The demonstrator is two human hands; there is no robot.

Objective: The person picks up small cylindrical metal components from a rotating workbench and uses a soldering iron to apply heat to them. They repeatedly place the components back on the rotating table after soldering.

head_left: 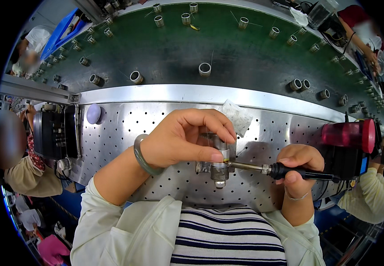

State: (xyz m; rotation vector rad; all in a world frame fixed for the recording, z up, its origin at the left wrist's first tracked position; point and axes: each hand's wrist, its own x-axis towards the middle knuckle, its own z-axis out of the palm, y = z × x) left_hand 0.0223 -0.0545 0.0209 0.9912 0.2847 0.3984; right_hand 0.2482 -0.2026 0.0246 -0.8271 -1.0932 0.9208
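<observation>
My left hand (181,137), with a green bangle at its wrist, curls over a small silver metal ring (225,153). Its thumb presses on the ring's side, and the fingers arch over the top. The ring sits on a cylindrical metal holder (220,172) with a rounded knob at its near end. From the right, my right hand (302,162) grips a soldering iron (252,167) by its black handle, fingers wrapped round it. The iron's metal tip touches or nearly touches the side of the ring, close to my left thumb. Part of the holder is hidden behind my left fingers.
Perforated metal worktop (116,133); a green conveyor belt (170,53) beyond it carries several metal rings. A white cloth (237,117) lies behind my hands. A lilac egg-shaped object (93,114) and black device (50,133) stand left, a pink container (347,135) right. Other people sit on both sides.
</observation>
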